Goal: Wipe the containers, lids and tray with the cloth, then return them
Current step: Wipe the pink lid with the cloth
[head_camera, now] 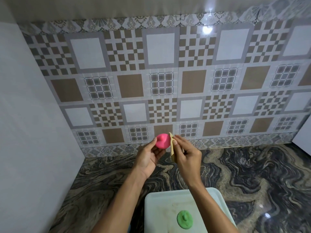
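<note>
The left hand [148, 157] gripped a pink lid [162, 141]; the right hand [186, 153] pinched a cloth [172, 147] against its edge, above the counter [252, 174].

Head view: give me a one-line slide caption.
Left hand holds up a pink lid while right hand brings the cloth against it; green lid on tray.

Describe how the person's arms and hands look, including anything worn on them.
Both forearms are bare with no sleeve in view. The left hand and right hand wear no gloves, and no rings, watch or bracelets show. Fingernails are short and unpainted.
</note>
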